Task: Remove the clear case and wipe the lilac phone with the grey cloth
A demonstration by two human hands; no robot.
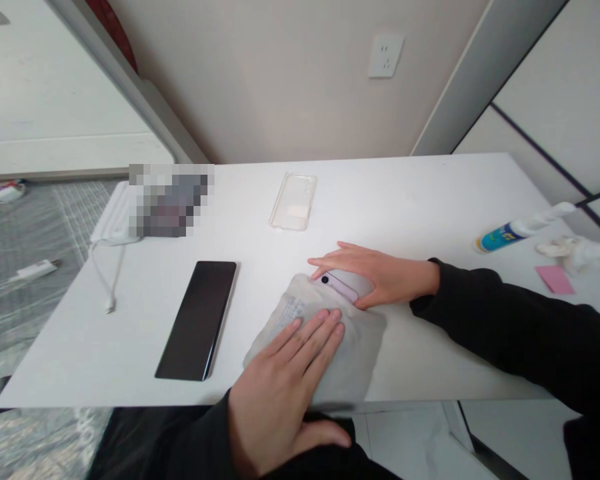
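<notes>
Pinkish phone (341,285) mostly hidden under grey cloth (320,340) and right hand (380,275); only camera end showing. Pixelated patch (171,200) at far left of bench (405,200), contents unreadable, overlapping white item (111,220) beside it. Label on blue-and-white bottle (510,233) too small to read; left hand (285,387) covering near part of cloth.
</notes>
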